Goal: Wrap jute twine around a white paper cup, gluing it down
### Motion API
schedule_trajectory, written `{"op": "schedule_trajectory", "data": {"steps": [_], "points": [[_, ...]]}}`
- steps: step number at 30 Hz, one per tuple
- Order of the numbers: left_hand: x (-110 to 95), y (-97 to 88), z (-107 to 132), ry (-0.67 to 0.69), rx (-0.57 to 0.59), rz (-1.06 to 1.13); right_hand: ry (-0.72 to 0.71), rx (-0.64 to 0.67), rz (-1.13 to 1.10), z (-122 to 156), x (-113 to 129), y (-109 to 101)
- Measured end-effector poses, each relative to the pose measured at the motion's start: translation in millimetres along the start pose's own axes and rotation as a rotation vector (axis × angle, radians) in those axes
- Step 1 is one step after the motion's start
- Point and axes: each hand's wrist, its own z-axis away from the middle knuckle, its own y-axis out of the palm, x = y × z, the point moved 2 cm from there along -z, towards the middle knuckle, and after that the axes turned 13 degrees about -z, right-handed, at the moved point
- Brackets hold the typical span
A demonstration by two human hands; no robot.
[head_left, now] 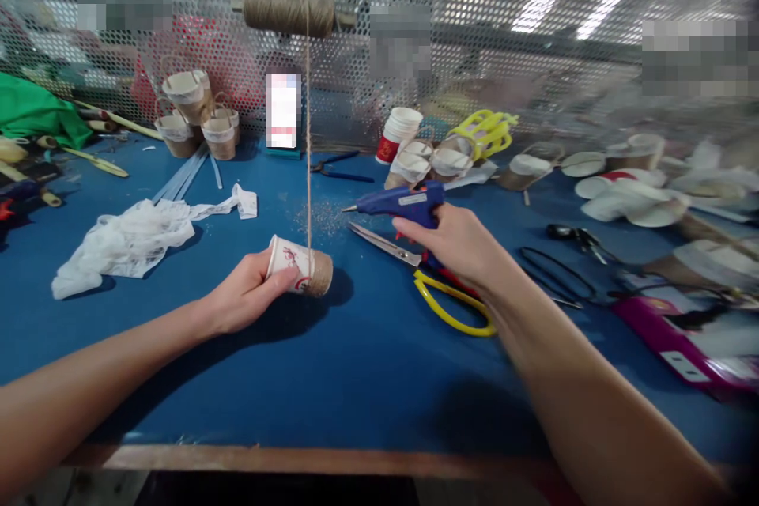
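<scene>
My left hand [246, 296] grips a white paper cup [283, 257] tipped on its side, its base pointing right. Twine [322, 273] is wound around the base end of the cup. From there a strand [308, 134] runs straight up to a twine spool [288, 13] on a horizontal rod. In my right hand [454, 241] is a blue hot glue gun [403, 200], its nozzle pointing left and standing apart from the cup. Yellow-handled scissors [454, 312] lie beneath the right hand, blades toward the upper left.
Crumpled white lace [134, 241] lies at left. Twine-covered cups [188, 95] stand behind it, near a phone [283, 112]. Pliers [344, 168], stacked paper cups [400, 130] and small baskets [454, 156] are at the back. A purple power strip [664, 340] sits at right.
</scene>
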Motion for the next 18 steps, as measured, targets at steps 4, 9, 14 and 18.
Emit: {"op": "schedule_trajectory", "data": {"steps": [4, 9, 14, 18], "points": [[2, 1.1, -1, 0.009, -0.025, 0.044, 0.09, 0.032, 0.13, -35, -27, 3], [4, 3.6, -1, -0.037, -0.025, 0.152, 0.154, 0.054, 0.223, -57, -45, 9], [3, 5.1, -1, -0.086, -0.016, 0.281, -0.016, 0.025, 0.239, -46, -9, 18], [1, 5.5, -1, -0.124, -0.021, 0.355, -0.205, 0.406, -0.133, -29, 33, 50]]}}
